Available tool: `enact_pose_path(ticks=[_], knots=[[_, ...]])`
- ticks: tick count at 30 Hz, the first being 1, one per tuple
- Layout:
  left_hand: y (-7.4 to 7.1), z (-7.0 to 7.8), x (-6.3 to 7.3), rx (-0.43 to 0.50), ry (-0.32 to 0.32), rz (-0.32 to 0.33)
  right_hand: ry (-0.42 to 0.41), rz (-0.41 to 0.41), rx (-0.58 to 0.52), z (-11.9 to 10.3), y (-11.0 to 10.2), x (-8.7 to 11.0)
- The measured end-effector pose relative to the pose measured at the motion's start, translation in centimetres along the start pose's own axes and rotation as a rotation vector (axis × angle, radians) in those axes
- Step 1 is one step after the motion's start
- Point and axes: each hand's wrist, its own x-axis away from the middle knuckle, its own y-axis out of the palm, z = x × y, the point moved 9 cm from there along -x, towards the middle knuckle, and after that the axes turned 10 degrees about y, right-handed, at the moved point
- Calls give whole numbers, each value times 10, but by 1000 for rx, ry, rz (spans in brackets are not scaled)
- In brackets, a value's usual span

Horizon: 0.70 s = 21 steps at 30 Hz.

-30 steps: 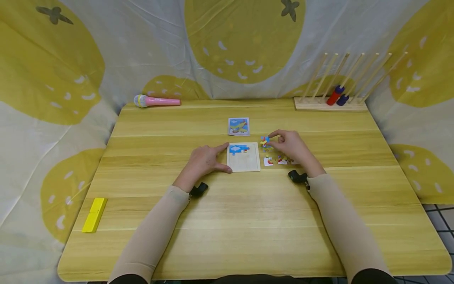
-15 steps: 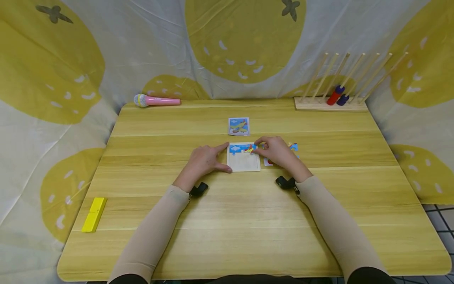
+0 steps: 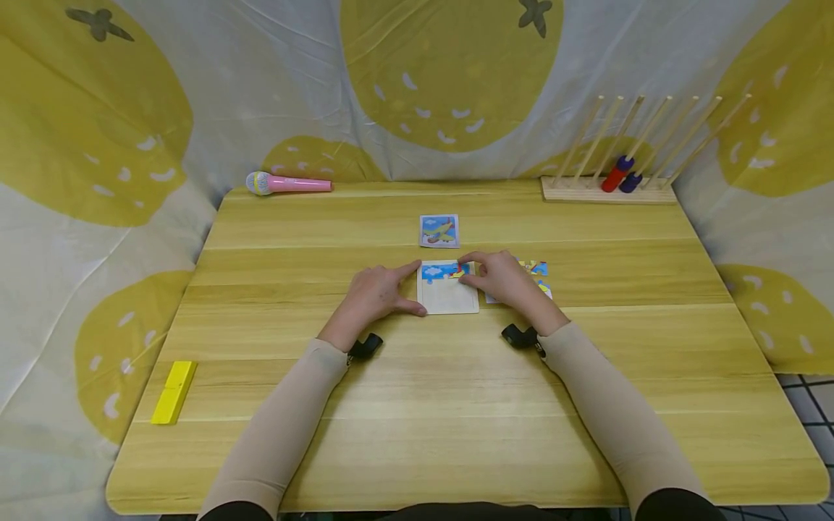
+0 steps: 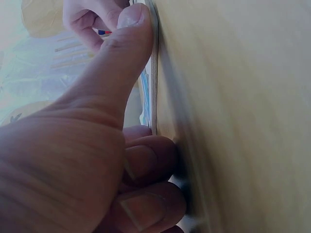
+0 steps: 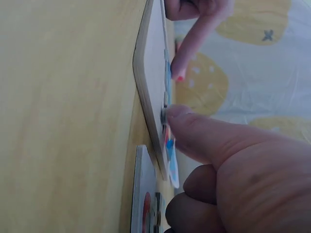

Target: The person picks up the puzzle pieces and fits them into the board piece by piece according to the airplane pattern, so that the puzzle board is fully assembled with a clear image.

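Note:
A square wooden puzzle board (image 3: 446, 298) lies mid-table, with blue-sky pieces (image 3: 435, 271) along its far side. My left hand (image 3: 378, 293) holds the board by its left edge, index finger at the far corner and thumb at the near one. Over the board's far right part, my right hand (image 3: 504, 281) pinches a puzzle piece (image 3: 460, 269) with red and yellow on it, set against the row. In the right wrist view the thumb presses at this piece's edge (image 5: 164, 115). Several loose pieces (image 3: 537, 268) lie right of the board, partly hidden by that hand.
Beyond the board lies a picture card (image 3: 439, 231) showing a yellow airplane. A pink toy microphone (image 3: 289, 184) is at the back left, a pegged wooden rack (image 3: 609, 191) with red and blue beads at the back right. Yellow blocks (image 3: 174, 393) lie near the left edge.
My right hand has carried the piece left from the loose pieces onto the board's far right part, then slightly further left. The left hand stays at the board's edge.

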Motion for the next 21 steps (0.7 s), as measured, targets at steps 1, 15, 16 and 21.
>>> enact_pose_path(ticks=[1, 15, 16, 21], knots=[[0, 0, 0, 0, -2, -3, -4, -2, 11, -1, 1, 0], [1, 0, -1, -3, -7, -3, 7, -28, 101, -2, 2, 2], [1, 0, -1, -5, -7, -3, 8, -29, 103, -2, 3, 2], [0, 0, 0, -10, 1, 3, 1, -29, 96, -4, 4, 2]])
